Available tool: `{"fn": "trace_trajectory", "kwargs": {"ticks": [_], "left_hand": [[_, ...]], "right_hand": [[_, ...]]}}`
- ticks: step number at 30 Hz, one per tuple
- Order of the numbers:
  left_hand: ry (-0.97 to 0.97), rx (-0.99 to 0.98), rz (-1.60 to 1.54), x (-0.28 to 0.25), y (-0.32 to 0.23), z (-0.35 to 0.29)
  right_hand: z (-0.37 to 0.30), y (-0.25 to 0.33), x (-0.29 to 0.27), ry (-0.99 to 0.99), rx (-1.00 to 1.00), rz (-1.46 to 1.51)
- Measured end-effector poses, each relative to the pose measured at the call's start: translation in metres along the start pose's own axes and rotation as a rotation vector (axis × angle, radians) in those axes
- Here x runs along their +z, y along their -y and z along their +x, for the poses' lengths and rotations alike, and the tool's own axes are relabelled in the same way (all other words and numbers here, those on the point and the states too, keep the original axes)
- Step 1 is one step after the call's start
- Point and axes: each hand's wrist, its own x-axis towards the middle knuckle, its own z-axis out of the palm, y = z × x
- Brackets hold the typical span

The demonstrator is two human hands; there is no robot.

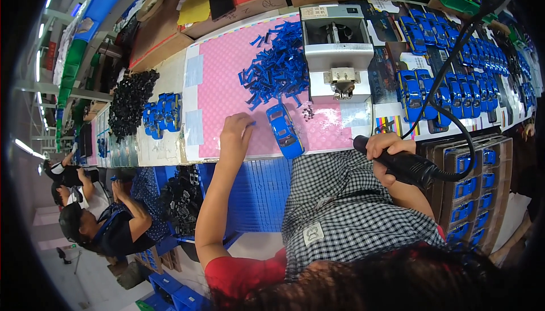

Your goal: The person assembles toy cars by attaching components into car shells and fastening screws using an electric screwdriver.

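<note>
On the pink mat [218, 84] lies a blue toy car [284, 129], tilted slightly, untouched by either hand. To its left, my left hand [234, 135] pinches a small blue plastic part, only a bit of which shows at the fingertips. My right hand [389, 151] is wrapped round a black corded electric screwdriver [406, 163], its tip pointing left over the table's front edge. Beyond the car is a heap of small blue plastic parts [278, 64]. Tiny dark screws [308, 112] lie to the right of the car.
A metal screw feeder [338, 55] stands at the back of the mat. Rows of blue toy cars [454, 92] fill the right side, with a divided box [468, 197] below. At left are black parts [131, 104] and more cars [163, 116]. Co-workers [108, 220] sit farther left.
</note>
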Motion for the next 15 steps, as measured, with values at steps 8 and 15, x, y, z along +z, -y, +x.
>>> {"fn": "trace_trajectory", "kwargs": {"ticks": [8, 15], "left_hand": [[0.059, -0.231, -0.317, 0.017, -0.03, 0.046], [0.185, -0.124, -0.176, 0.022, -0.029, 0.058]], "right_hand": [[0.001, 0.0, -0.004, 0.029, -0.019, 0.025], [0.0, 0.006, -0.01, 0.037, 0.018, -0.01]]}}
